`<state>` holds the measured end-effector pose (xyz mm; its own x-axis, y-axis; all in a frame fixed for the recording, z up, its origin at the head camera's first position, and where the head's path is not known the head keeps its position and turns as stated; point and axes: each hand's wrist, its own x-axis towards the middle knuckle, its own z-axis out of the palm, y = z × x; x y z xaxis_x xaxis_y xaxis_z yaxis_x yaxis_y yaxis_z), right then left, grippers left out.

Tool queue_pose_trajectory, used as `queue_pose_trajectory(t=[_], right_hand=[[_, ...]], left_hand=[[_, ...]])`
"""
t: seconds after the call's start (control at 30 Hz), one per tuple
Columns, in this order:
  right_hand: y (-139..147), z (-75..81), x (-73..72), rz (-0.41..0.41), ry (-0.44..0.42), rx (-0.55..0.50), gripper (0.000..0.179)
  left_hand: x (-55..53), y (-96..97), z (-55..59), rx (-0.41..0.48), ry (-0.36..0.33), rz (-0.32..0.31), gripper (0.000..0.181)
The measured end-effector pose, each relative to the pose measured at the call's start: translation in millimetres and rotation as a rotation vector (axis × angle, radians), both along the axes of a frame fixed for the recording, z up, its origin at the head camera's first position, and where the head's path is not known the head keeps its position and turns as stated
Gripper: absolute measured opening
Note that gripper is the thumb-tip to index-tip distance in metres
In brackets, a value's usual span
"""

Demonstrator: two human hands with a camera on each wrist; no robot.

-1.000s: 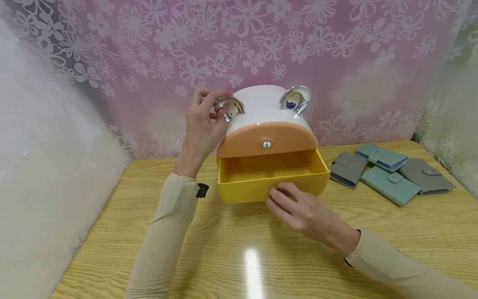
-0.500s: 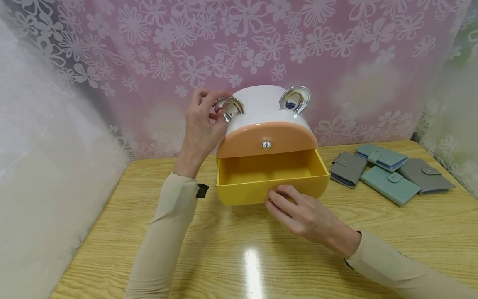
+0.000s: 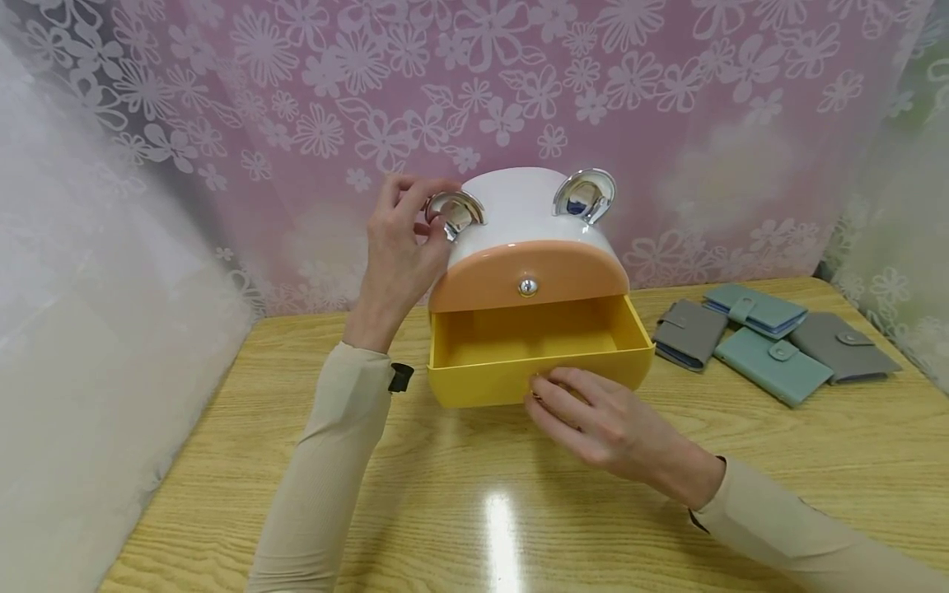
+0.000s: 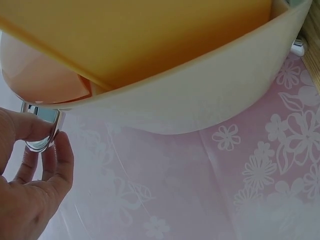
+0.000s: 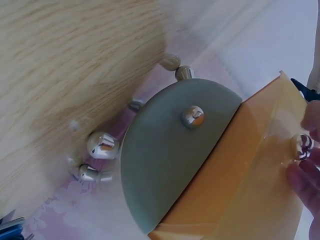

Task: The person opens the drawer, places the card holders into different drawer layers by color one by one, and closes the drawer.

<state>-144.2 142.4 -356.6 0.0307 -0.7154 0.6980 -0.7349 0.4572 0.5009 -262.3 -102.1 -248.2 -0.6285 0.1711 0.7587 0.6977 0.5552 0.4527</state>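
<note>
A small rounded chest has a white top [image 3: 519,191], a closed orange drawer front [image 3: 563,276] and a pulled-out yellow drawer [image 3: 474,383]. My left hand [image 3: 400,251] pinches the left chrome ear [image 3: 454,212] between thumb and fingers; the left wrist view also shows the hand [image 4: 37,165] at that ear. With its fingertips, my right hand [image 3: 604,424] pinches the chrome knob [image 5: 302,146] on the yellow drawer's front. The right wrist view shows a grey-green lower front [image 5: 170,155] with its own knob [image 5: 193,117]. Nothing shows inside the yellow drawer.
Several snap-strap card holders lie right of the chest, among them a grey one [image 3: 691,333] and a green one [image 3: 774,365]. The right chrome ear [image 3: 586,196] stands free. Chrome feet [image 5: 103,145] support the chest. A flowered curtain [image 3: 504,82] hangs behind the wooden table [image 3: 415,511].
The yellow drawer came out slightly toward me between the first and second frames, with my right hand on it. Since then both hands have hardly moved.
</note>
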Motion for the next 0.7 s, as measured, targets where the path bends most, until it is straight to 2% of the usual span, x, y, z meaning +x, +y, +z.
queue_pose_trajectory(t=[0.13,0.33,0.47,0.7], right_hand=[[0,5.8,-0.4,0.068,0.026,-0.058,0.023],[0,18.9,-3.2,0.175,0.103,-0.214,0.023],[5,23.1,-4.2,0.174,0.121,-0.281,0.025],[19,24.6,-5.4,0.134,0.098,-0.365,0.028]], left_hand=[[-0.4,0.4,-0.7,0.004,0.019,-0.006,0.032],[0.4,1.3,-0.5,0.019,0.033,-0.005,0.034],[0.8,1.7,0.0,0.021,0.035,-0.002,0.034],[0.7,1.9,-1.1,0.016,0.039,-0.005,0.033]])
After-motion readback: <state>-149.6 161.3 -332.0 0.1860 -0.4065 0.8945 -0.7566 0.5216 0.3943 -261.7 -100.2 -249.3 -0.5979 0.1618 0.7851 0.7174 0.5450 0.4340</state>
